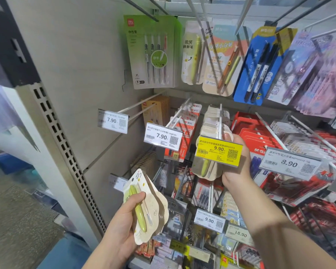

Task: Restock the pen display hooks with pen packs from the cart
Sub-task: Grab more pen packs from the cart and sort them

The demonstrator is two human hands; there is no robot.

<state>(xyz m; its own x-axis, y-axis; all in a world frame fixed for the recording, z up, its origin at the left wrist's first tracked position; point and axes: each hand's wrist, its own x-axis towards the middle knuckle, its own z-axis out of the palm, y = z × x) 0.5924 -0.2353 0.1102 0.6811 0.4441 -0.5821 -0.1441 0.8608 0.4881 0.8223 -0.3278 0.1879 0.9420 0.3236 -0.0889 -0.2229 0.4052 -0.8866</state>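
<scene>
Several cream pen packs [144, 206], marked "Nice Smile", are gripped in the left hand [122, 228]. One pack [206, 167] is pinched by the right hand [239, 164] behind the yellow "9.90" tag [218, 150].

yellow price tag [219, 150] reading 9.90, white price tags 7.90 [163, 136], 8.90 [289, 164], 18.90 [239, 233]
</scene>
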